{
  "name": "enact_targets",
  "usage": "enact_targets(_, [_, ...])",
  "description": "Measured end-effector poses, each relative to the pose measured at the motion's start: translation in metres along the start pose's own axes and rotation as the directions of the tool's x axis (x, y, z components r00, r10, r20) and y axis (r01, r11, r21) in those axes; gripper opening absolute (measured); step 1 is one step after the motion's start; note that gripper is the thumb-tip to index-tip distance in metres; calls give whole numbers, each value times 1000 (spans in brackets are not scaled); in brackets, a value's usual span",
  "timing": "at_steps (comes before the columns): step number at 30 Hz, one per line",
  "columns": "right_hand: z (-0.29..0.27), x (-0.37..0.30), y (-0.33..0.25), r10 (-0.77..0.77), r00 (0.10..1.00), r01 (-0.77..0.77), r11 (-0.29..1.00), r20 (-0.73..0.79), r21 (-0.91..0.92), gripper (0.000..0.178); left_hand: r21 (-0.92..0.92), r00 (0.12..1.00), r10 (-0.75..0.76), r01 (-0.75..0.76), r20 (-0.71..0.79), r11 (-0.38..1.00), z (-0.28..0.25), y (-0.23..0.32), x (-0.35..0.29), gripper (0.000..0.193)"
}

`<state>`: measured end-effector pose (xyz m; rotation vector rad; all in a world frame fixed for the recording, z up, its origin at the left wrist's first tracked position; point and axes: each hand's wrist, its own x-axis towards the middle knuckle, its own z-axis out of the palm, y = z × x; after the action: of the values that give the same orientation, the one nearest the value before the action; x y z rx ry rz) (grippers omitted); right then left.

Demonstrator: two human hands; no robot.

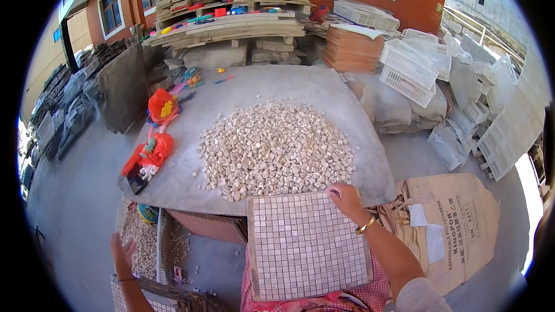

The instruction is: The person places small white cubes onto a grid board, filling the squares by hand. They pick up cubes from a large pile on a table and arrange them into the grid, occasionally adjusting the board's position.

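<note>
Square mosaic sheet of small pale stone tiles rests across the person's lap, its far edge against the grey stone table heaped with loose beige stone cubes. Right hand rests on the sheet's top right corner, fingers curled together, while left hand hovers with fingers spread above a white crate of stone chips.

Tan printed sack, right of slab

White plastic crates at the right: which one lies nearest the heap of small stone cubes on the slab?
The slanted crate leaning on the grey sacks just past the slab's right edge. The other crates sit farther right, toward the wall and fence, away from the heap of cubes.
</note>
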<state>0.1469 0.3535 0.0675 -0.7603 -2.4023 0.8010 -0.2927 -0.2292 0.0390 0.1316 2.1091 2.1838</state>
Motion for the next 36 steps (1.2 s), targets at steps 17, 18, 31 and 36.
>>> enact_targets(17, [-5,42,18,397,912,-398,806,99,438,17,-27,917,-271,291,292,956,229,2,-238,39])
enact_targets(18, [-11,34,13,371,916,-399,813,151,424,18,-13,916,-267,283,299,959,231,0,-239,39])
enact_targets(31, [-42,-220,-24,117,957,-127,992,267,23,16,125,-155,-156,-196,976,973,326,11,-372,49])
enact_targets(36, [-30,-261,-41,130,954,-121,991,270,-52,12,21,-511,-207,-346,834,938,342,0,-405,58])
